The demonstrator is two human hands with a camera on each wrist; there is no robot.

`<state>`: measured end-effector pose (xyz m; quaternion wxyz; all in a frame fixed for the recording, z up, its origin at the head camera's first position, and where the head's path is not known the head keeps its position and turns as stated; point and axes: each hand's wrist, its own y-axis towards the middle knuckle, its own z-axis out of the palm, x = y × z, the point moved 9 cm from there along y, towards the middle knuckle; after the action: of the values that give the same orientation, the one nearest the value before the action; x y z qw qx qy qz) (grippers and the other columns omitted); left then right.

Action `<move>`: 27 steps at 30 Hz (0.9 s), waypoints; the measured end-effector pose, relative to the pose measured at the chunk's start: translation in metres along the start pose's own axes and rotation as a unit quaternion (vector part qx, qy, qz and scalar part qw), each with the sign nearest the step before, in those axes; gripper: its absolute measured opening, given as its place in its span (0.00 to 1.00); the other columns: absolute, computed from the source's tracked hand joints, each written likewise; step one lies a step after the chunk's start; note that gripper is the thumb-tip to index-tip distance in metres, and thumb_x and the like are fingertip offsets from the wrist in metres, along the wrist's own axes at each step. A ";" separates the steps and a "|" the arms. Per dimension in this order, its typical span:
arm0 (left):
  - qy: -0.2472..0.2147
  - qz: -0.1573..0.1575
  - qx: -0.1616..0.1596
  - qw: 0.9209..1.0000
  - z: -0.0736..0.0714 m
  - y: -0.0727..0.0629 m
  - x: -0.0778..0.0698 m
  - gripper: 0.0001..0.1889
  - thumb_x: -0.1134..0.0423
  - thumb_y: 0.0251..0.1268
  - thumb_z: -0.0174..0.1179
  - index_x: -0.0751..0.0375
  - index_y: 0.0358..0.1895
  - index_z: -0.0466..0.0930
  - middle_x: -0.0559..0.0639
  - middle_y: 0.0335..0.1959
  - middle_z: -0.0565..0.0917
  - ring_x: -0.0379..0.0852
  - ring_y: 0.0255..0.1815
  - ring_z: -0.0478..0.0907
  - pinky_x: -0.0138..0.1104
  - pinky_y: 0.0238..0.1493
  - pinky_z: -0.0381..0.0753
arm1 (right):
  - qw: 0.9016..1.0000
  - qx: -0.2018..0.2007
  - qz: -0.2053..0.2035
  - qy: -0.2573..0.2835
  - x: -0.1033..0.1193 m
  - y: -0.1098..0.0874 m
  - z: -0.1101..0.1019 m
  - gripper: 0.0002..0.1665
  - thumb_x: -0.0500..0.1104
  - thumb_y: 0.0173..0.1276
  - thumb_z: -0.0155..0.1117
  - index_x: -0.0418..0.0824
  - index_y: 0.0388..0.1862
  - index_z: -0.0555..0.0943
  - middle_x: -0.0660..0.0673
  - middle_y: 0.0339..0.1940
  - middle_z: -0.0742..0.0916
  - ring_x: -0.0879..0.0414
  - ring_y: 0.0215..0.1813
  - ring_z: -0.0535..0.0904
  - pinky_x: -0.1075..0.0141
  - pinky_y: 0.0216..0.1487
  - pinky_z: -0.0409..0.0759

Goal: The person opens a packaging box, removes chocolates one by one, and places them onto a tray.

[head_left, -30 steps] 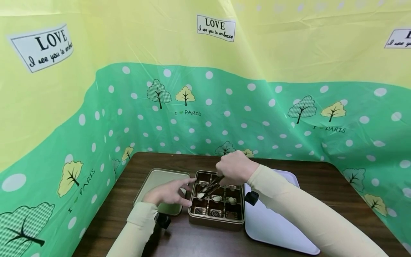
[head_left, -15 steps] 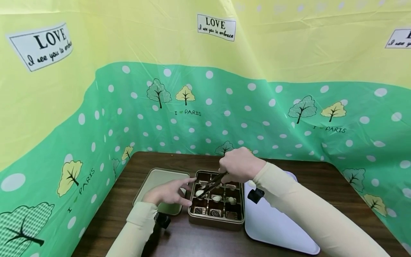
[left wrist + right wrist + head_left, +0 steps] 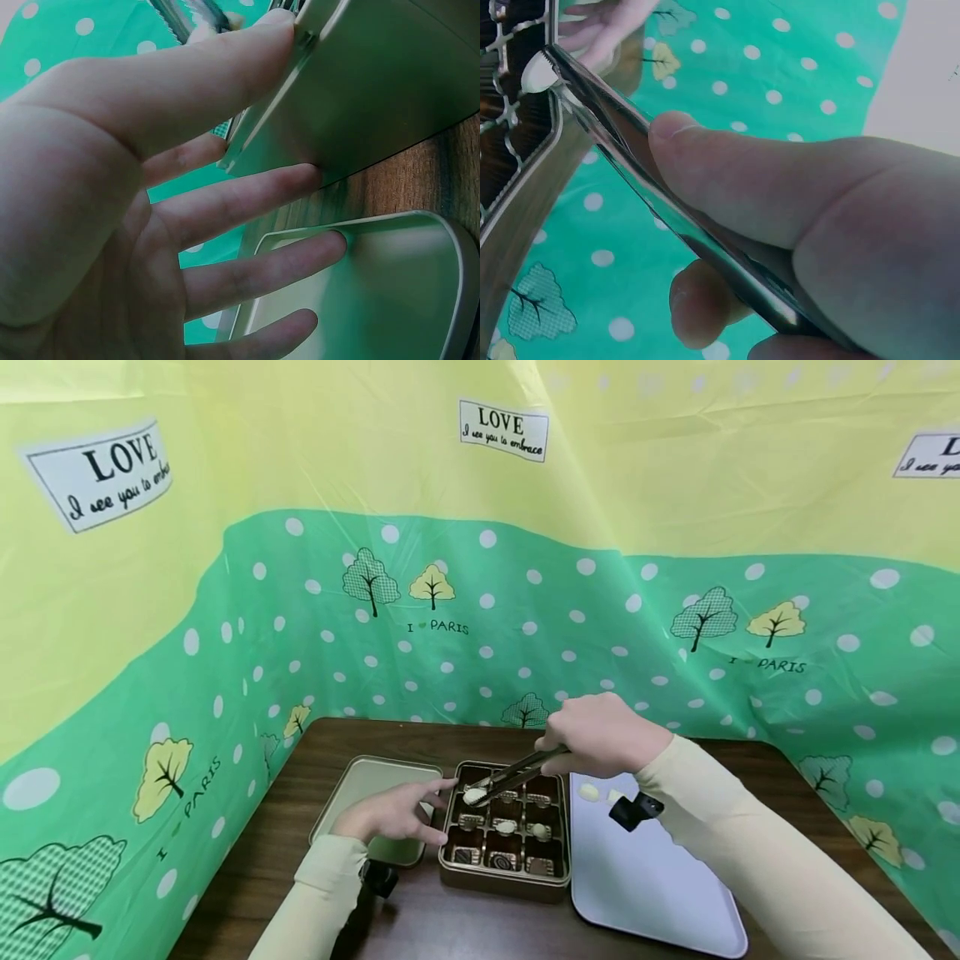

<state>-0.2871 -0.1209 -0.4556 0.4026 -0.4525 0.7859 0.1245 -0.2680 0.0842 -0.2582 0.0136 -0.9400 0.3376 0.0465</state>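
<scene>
My right hand [image 3: 600, 735] grips a pair of metal tongs [image 3: 521, 770], thumb on one arm and fingers on the other. Between the serrated tips is a white chocolate [image 3: 474, 795], seen in the right wrist view as a pale piece [image 3: 538, 73] at the edge of a box. That box is a brown rectangular tin [image 3: 504, 885] with a grid of compartments. Dark chocolates [image 3: 503, 860] fill the near row, and pale ones [image 3: 506, 827] sit in the middle row. My left hand [image 3: 397, 810], fingers spread, has its thumb against the tin's rim [image 3: 315, 45].
A gold-toned lid [image 3: 371, 770] lies left of the tin, under the left hand. To the right is a white tray [image 3: 660, 885] with pale pieces [image 3: 588, 792] near its far left corner. All stand on a dark wooden table [image 3: 262, 877] before a patterned curtain [image 3: 525, 568].
My right hand has risen and moved right. The tongs now hold the white chocolate above its middle-left compartment, where it sat before. The left hand stays in place. More of the tray's pieces show.
</scene>
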 end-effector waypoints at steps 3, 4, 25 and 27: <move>-0.001 -0.001 0.002 1.000 0.001 0.000 0.001 0.50 0.56 0.62 0.77 0.54 0.84 0.57 0.57 0.66 0.82 0.55 0.53 0.84 0.50 0.58 0.82 | 1.000 0.002 0.017 0.010 -0.010 -0.010 -0.005 0.16 0.58 0.67 0.75 0.56 0.50 0.93 0.59 0.46 0.93 0.69 0.26 0.77 0.64 0.21 0.74; -0.002 -0.002 0.002 1.000 0.002 0.000 0.002 0.50 0.56 0.62 0.77 0.54 0.85 0.57 0.57 0.66 0.81 0.55 0.53 0.84 0.50 0.58 0.82 | 1.000 0.002 0.021 0.010 -0.013 -0.014 -0.006 0.16 0.58 0.67 0.75 0.56 0.50 0.93 0.59 0.46 0.93 0.68 0.28 0.80 0.62 0.22 0.76; 0.001 0.000 0.004 1.000 0.001 0.002 0.004 0.51 0.55 0.62 0.77 0.55 0.85 0.57 0.59 0.67 0.81 0.54 0.53 0.84 0.49 0.56 0.83 | 0.993 0.014 0.116 0.017 -0.082 -0.089 -0.004 0.21 0.63 0.66 0.75 0.55 0.51 0.93 0.53 0.47 0.93 0.50 0.45 0.90 0.54 0.29 0.82; 0.001 -0.002 0.004 1.000 0.001 0.002 0.004 0.51 0.56 0.62 0.77 0.55 0.85 0.57 0.59 0.67 0.81 0.53 0.51 0.84 0.49 0.56 0.83 | 0.992 0.022 0.125 0.018 -0.089 -0.095 0.001 0.21 0.63 0.66 0.75 0.54 0.51 0.93 0.53 0.48 0.93 0.47 0.48 0.90 0.53 0.29 0.83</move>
<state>-0.2890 -0.1217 -0.4593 0.4042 -0.4522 0.7860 0.1203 -0.2758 0.2144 -0.2511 0.0220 -0.8908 0.4532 0.0231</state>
